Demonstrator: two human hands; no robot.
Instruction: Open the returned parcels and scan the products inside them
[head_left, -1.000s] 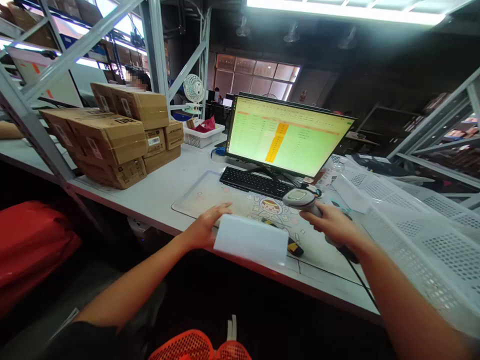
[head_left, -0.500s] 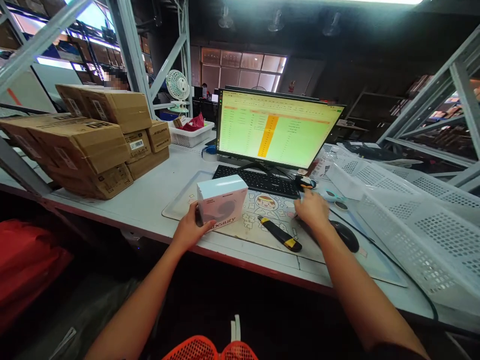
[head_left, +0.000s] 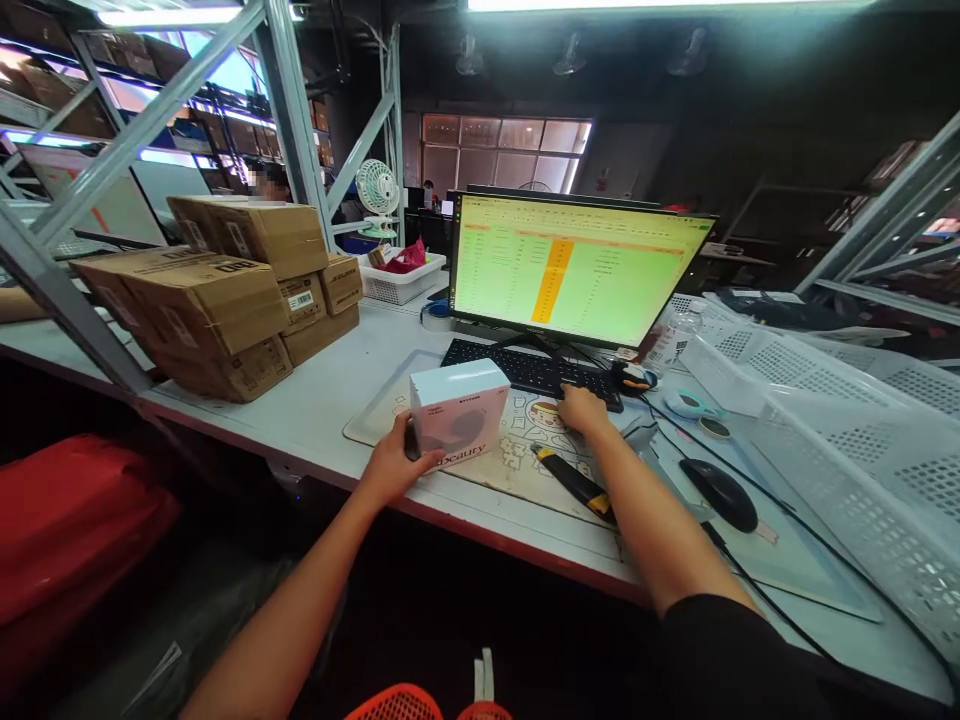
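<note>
Left hand (head_left: 394,465) clasping a pink, white-topped rectangular box (head_left: 459,420) upright over the pale printed mat (head_left: 517,472), hiding part of it; black-and-yellow cutter (head_left: 571,480) alongside. I see the right hand (head_left: 585,408) touching the black keyboard (head_left: 525,366), can't tell its finger spread. Black-framed monitor (head_left: 577,270) behind.

A paned window (head_left: 506,150) (brighter rightward) pierces the dark back wall (head_left: 637,150).

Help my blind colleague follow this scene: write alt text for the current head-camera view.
A person's left hand holds a pink box lettered "beauty" over a desk mat, while the right hand is at a black keyboard before a lit monitor. A black-and-yellow cutter lies on the mat; brown cartons are stacked left, white baskets right.
</note>
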